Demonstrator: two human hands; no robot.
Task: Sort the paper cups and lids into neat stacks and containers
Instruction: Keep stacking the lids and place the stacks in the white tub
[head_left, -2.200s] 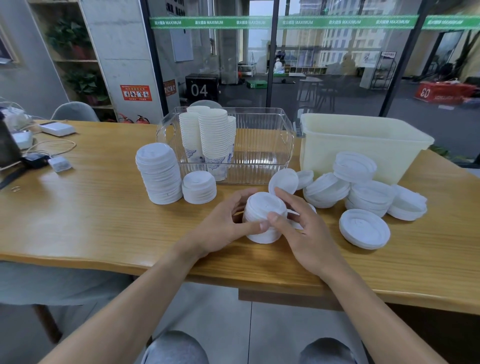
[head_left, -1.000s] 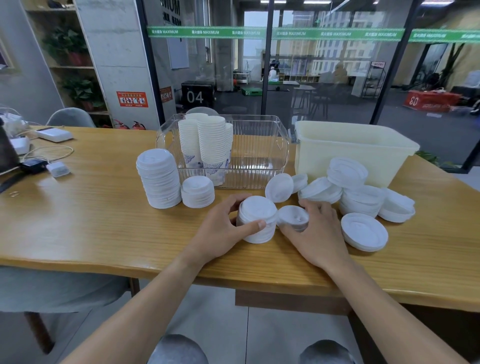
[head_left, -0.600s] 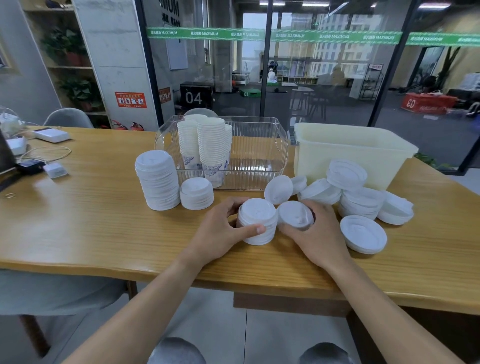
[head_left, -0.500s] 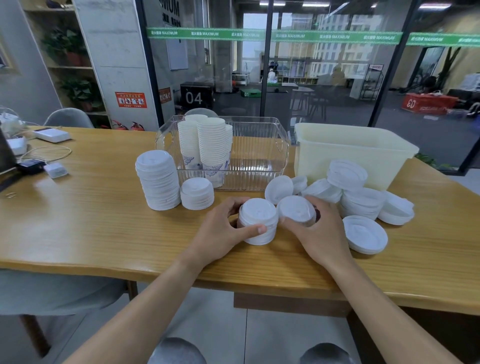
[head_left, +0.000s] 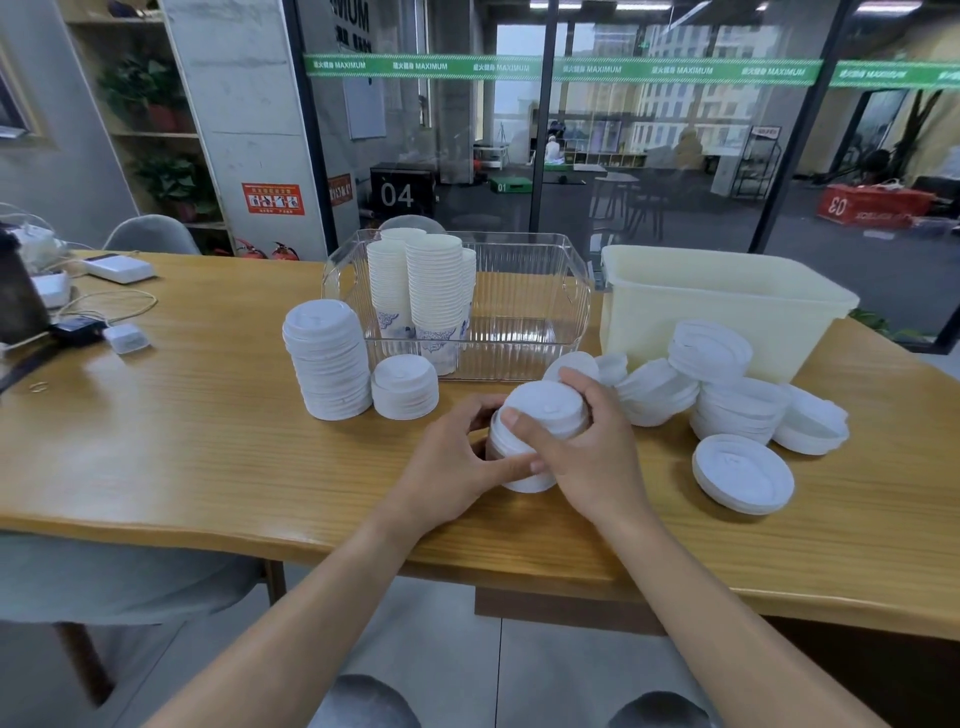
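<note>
A small stack of lids (head_left: 524, 457) sits on the table (head_left: 208, 467). The left hand (head_left: 452, 467) curls round its side. The right hand (head_left: 587, 457) pinches a top lid (head_left: 545, 408), thumb in front, fingers behind.

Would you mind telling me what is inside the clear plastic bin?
The clear plastic bin holds stacks of paper cups at its left end; its right part shows only bare floor. How many stacks stand behind the front ones is hidden.

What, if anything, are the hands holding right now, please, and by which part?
Both hold a short stack of white plastic lids: the left hand grips its lower side, the right hand pinches the top lid's rim.
</note>
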